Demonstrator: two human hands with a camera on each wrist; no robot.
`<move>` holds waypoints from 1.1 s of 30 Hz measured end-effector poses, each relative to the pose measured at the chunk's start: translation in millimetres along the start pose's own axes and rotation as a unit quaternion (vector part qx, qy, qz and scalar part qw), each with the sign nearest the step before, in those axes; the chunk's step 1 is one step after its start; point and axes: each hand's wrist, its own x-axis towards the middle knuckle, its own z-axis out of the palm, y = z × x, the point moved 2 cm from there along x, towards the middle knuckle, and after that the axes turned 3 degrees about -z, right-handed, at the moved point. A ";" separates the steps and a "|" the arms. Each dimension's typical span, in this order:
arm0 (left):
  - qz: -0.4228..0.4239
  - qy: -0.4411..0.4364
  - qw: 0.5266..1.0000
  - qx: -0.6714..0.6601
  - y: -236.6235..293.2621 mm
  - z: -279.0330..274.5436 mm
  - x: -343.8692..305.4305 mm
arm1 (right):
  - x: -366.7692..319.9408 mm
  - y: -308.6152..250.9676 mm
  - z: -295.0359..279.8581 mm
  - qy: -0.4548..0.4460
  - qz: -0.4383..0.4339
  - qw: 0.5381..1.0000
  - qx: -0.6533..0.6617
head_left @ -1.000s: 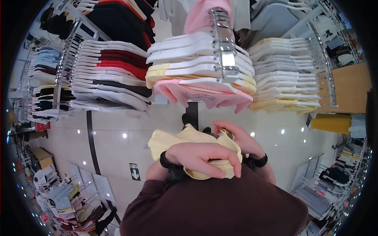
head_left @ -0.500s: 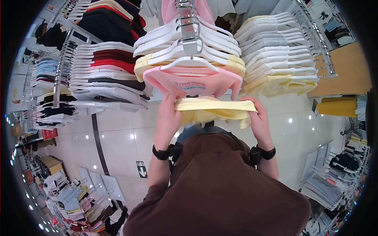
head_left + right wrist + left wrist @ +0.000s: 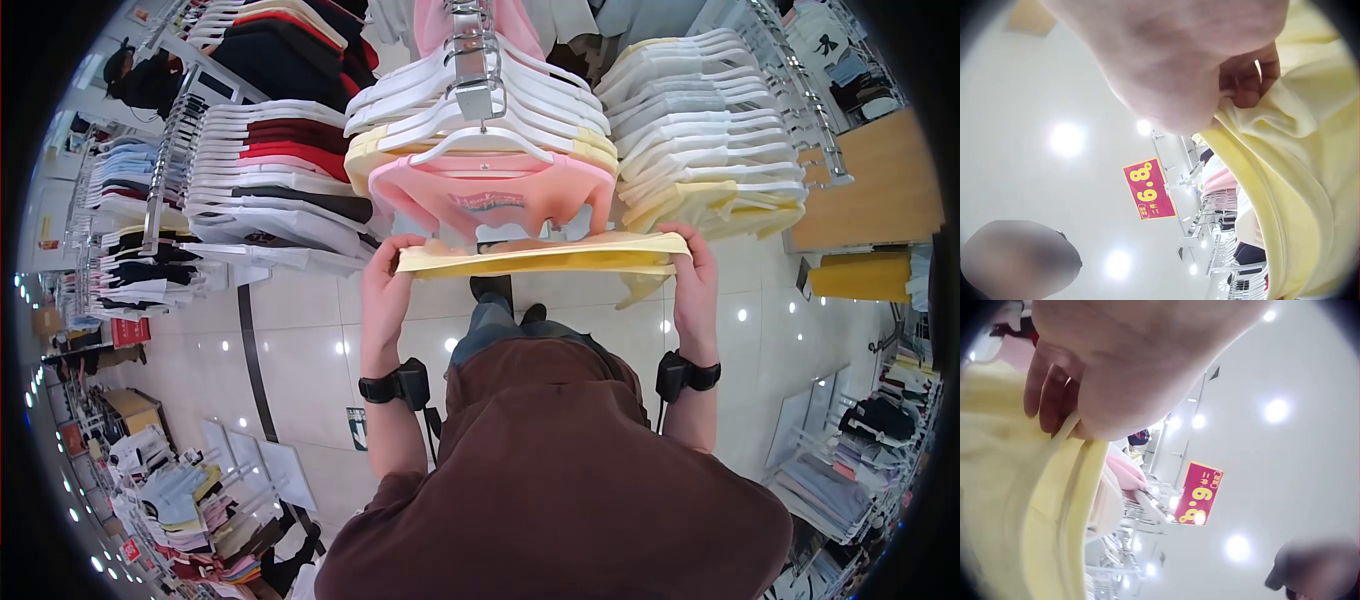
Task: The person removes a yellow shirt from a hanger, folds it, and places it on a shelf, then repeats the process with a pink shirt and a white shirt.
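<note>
A pale yellow garment (image 3: 540, 262) is stretched sideways between both hands, its hemmed edge facing up in the head view. The left hand (image 3: 388, 300) grips its left end; in the left wrist view that hand (image 3: 1116, 369) has curled fingers pinching the yellow cloth (image 3: 1016, 481). At the garment's other end the right hand (image 3: 697, 300) holds the edge, and the right wrist view shows this hand (image 3: 1179, 56) with fingers curled into the fabric (image 3: 1310, 169). Just beyond the cloth a pink top (image 3: 490, 200) hangs on a white hanger (image 3: 481, 141).
Racks of hung clothes stand left (image 3: 285, 200) and right (image 3: 710, 150), with a metal rail (image 3: 474, 70) in the middle. Tiled floor (image 3: 300, 330) lies below, and a wooden panel (image 3: 870, 200) is at the right. Folded clothes (image 3: 825, 480) lie at lower right.
From a bunched bundle near the body, the yellow garment has come forward and been drawn out wide. The hands moved apart, the left one leftward and the right one rightward.
</note>
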 end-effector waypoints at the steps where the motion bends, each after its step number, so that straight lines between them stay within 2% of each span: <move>1: -0.025 -0.038 0.998 -0.037 6.0 3.4 -1.8 | 0.5 0.4 -1.3 0.009 -0.002 1.000 -0.001; 2: -0.024 -0.038 0.998 -0.037 7.4 5.3 -1.3 | 1.2 2.5 -3.1 0.009 -0.002 1.000 -0.001; 4: -0.029 -0.033 0.986 -0.159 9.8 8.8 0.7 | 2.1 7.8 -7.7 0.023 -0.002 1.000 0.018; 5: -0.028 -0.034 0.986 -0.158 10.8 9.9 1.2 | 2.0 8.2 -8.1 0.023 -0.003 1.000 0.019; 7: -0.065 -0.056 0.950 -0.300 11.8 13.8 1.7 | -0.7 9.0 -9.2 0.026 0.010 0.998 0.052; 8: -0.065 -0.060 0.950 -0.299 13.4 17.3 1.4 | -2.5 8.5 -10.1 0.030 0.009 0.998 0.053; 10: -0.099 -0.023 0.918 -0.383 14.7 23.0 -0.9 | -6.7 7.1 -8.2 -0.010 0.022 0.998 0.064; 11: -0.099 -0.026 0.918 -0.383 14.7 24.0 -0.6 | -8.4 5.5 -7.7 -0.007 0.021 0.998 0.064; 13: -0.143 0.016 0.905 -0.400 14.6 24.3 -0.9 | -11.3 2.5 -1.1 -0.070 0.062 0.995 0.035; 15: -0.149 0.010 0.899 -0.413 29.0 26.4 -4.5 | -11.9 1.2 6.1 -0.095 0.063 0.993 0.016; 17: -0.153 0.006 0.892 -0.426 39.0 26.6 -6.5 | -10.5 9.6 14.1 -0.195 0.117 0.973 -0.046; 18: -0.157 0.025 0.886 -0.434 40.2 24.7 -7.1 | -9.4 12.0 18.5 -0.220 0.106 0.968 -0.055; 20: -0.159 0.047 0.880 -0.445 37.6 21.3 -8.8 | -2.6 12.0 29.0 -0.220 0.078 0.970 -0.067; 22: -0.099 -0.038 0.909 -0.403 32.7 20.6 -11.0 | 5.3 9.1 37.4 -0.222 0.053 0.971 -0.078; 23: -0.098 -0.035 0.908 -0.405 29.5 23.6 -12.8 | 12.5 5.2 40.3 -0.199 0.027 0.976 -0.083; 25: -0.120 -0.107 0.908 -0.387 27.6 42.2 -17.1 | 27.9 -2.3 46.6 -0.179 -0.001 0.980 -0.090; 26: -0.117 -0.105 0.907 -0.390 28.6 47.9 -19.4 | 36.9 -6.3 49.4 -0.168 -0.002 0.984 -0.067; 28: -0.168 -0.125 0.904 -0.373 29.5 57.3 -22.4 | 56.0 -16.1 56.5 -0.159 -0.014 0.986 -0.054; 31: -0.182 -0.110 0.888 -0.407 27.3 56.0 -17.1 | 84.9 -17.3 71.5 -0.141 -0.014 0.990 -0.022; 33: -0.180 -0.112 0.886 -0.413 26.0 48.7 -12.3 | 108.1 -17.9 85.1 -0.150 -0.035 0.987 -0.048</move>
